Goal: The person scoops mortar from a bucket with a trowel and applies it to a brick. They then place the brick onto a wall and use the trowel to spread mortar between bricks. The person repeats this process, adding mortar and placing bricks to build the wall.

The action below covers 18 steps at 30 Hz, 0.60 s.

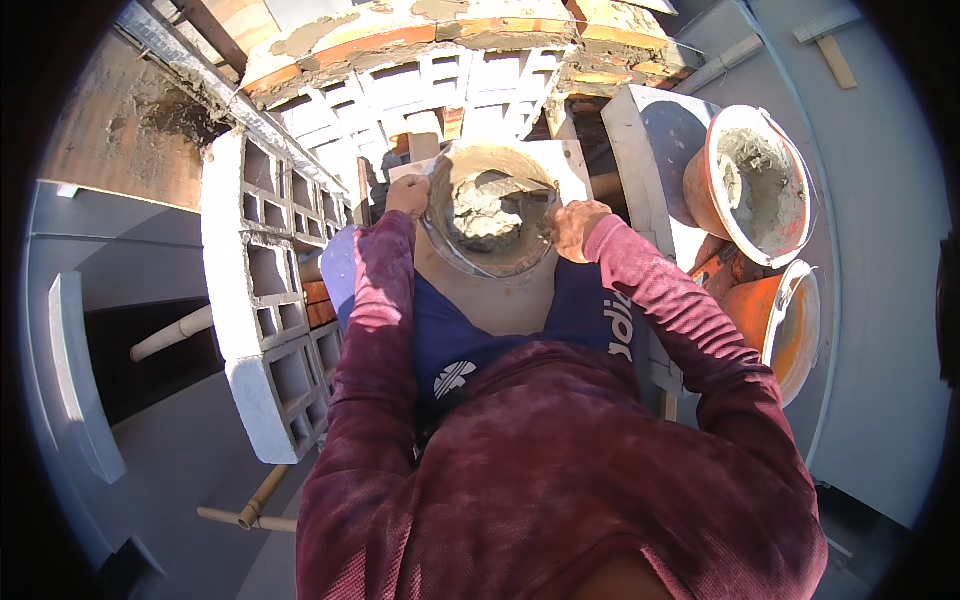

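Observation:
A round bucket (473, 165) stands between my knees on a pale board (497, 308). Wet grey mortar (485, 215) fills its lower part, and a dark, flat trowel-like blade (515, 184) lies on top. My left hand (408, 196) is closed on the left rim. On the opposite side, my right hand (578, 229) is closed at the right rim, its fingertips partly hidden. Both forearms are in dark red sleeves.
Orange buckets smeared with mortar, one upper (700, 190) and one lower (752, 308), stand at my right. Stacked hollow blocks (240, 300) rise at my left. Ahead runs a brick course (390, 42) topped with mortar. A bamboo pole (265, 495) sticks out at lower left.

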Available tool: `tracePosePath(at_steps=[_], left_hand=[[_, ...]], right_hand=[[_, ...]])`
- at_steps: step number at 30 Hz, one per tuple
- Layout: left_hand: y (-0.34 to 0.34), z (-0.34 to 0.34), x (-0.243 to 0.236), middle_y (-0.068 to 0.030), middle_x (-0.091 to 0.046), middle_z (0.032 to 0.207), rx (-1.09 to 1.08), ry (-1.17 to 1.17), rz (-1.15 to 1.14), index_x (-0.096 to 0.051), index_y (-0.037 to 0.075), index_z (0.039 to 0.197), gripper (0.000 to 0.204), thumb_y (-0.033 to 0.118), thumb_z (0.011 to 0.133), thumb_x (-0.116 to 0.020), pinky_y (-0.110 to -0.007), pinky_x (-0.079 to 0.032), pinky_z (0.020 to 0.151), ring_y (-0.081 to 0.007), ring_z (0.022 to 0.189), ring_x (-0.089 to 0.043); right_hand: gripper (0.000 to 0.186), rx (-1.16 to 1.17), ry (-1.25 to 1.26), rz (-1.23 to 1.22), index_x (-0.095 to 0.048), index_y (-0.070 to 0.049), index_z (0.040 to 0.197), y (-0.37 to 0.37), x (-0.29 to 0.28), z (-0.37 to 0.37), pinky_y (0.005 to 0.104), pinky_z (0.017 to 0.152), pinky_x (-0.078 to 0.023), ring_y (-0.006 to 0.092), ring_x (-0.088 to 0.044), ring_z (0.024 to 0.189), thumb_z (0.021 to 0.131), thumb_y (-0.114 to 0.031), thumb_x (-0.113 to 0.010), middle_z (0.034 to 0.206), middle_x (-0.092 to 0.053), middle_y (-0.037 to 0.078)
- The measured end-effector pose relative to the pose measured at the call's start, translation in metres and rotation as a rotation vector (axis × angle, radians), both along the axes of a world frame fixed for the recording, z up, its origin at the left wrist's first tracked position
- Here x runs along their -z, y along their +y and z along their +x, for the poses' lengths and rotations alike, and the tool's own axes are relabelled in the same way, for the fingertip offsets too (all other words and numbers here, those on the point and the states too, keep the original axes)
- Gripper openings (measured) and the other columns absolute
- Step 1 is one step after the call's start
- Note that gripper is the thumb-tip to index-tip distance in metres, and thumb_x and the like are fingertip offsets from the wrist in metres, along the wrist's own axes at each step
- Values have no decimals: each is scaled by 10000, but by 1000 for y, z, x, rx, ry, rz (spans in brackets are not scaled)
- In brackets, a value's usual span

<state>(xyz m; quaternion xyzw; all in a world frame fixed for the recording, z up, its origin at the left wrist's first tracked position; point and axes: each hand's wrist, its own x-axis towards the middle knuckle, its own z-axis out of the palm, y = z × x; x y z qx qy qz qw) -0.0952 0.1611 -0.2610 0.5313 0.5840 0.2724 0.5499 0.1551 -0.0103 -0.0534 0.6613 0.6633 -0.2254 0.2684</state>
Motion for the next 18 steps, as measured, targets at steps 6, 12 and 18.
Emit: tracePosePath(at_steps=[6, 12, 18], left_hand=[[0, 13, -37, -10, -638, 754, -83, -166, 93, -715, 0, 912, 203, 191, 909, -646, -275, -446, 634, -90, 692, -541], [-9, 8, -59, 28, -581, 754, -7, -289, 42, -679, 9, 892, 192, 180, 945, -609, -257, -408, 625, -78, 679, -485], [-23, 24, -84, 29, -566, 798, 36, -340, -16, -666, 9, 941, 192, 192, 955, -611, -250, -404, 648, -74, 720, -470]], right_hand=[[337, 61, 134, 52, -727, -22, 1013, 23, 29, -17, 405, 888, -549, 342, -684, 1019, 820, -275, -615, 1065, -711, 178], [315, 45, 354, 51, -692, -36, 1010, -6, 55, -28, 404, 899, -528, 321, -658, 1033, 759, -225, -672, 1041, -696, 146], [243, 12, 596, 90, -639, -6, 1105, -39, -25, 6, 394, 698, -538, 298, -656, 725, 906, -130, -574, 813, -644, 158]])
